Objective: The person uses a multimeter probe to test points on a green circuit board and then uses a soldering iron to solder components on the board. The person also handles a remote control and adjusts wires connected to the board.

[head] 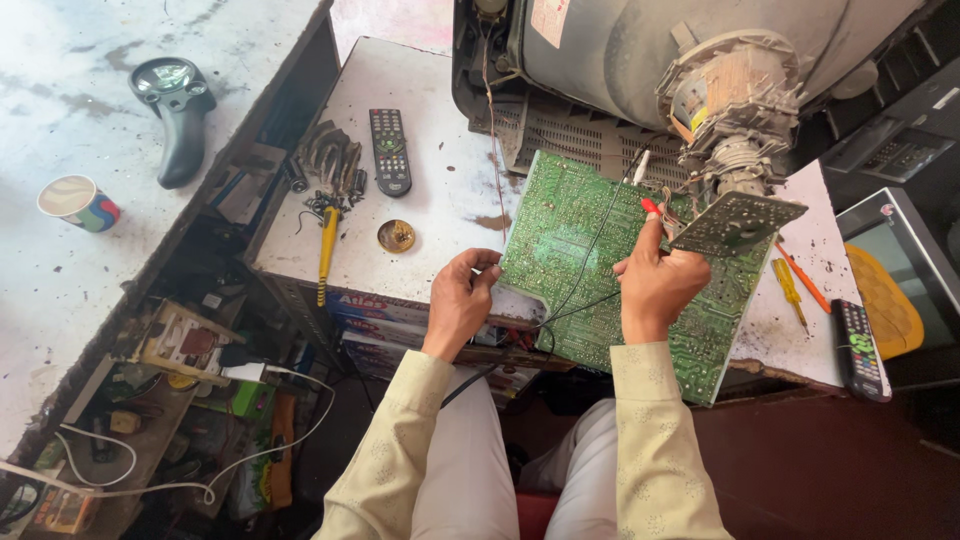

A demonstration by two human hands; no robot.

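Green circuit board (600, 270) lies tilted at the table's (440, 130) front edge, under the open television (640, 70). My left hand (458, 300) pinches its near corner to steady it; my right hand (655, 285) grips a red-tipped probe (650, 207) against it.

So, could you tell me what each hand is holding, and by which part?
The left hand grips the green circuit board by its near left edge; the right hand holds a red-tipped probe near its tip.

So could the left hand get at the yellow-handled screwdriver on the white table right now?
Probably yes. The left hand only grips the edge of the green circuit board, and the table between it and the yellow-handled screwdriver is bare.
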